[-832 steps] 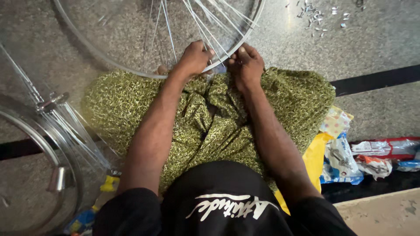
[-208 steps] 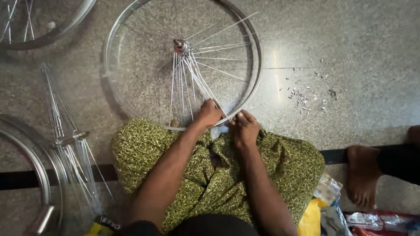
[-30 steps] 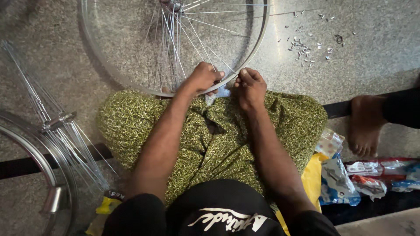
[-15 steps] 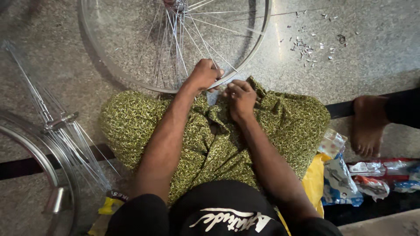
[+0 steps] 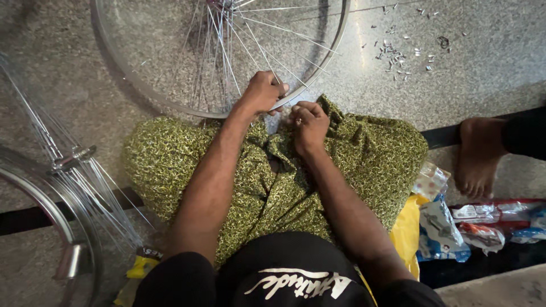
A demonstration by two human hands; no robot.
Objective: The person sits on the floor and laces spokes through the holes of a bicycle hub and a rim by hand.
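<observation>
1. Speckled grey stone floor [image 5: 68,102] fills the view, crossed by a dark strip; the person sits on it in green patterned cloth [image 5: 364,165].
2. At far left lies a second rim [image 5: 54,219] with a hub and a fan of loose spokes [image 5: 85,187].
3. Ahead, the bicycle wheel rim [image 5: 142,96] rests flat, its near edge touching the lap, thin spokes [image 5: 227,62] running up to the hub.
4. The left hand [image 5: 263,91] is closed on the rim's near edge where a spoke meets it.
5. The right hand [image 5: 309,122] sits just beside, fingers curled tight; what they pinch cannot be told.
6. Judged from this, spoke lacing is in hand; next calls for seating a nipple on that spoke end.
7. Small metal nipples [image 5: 398,48] lie scattered at upper right; another person's bare foot [image 5: 476,153] and plastic packets [image 5: 449,222] sit right.
8. Against half a second earlier, the right hand has edged up toward the rim.
</observation>
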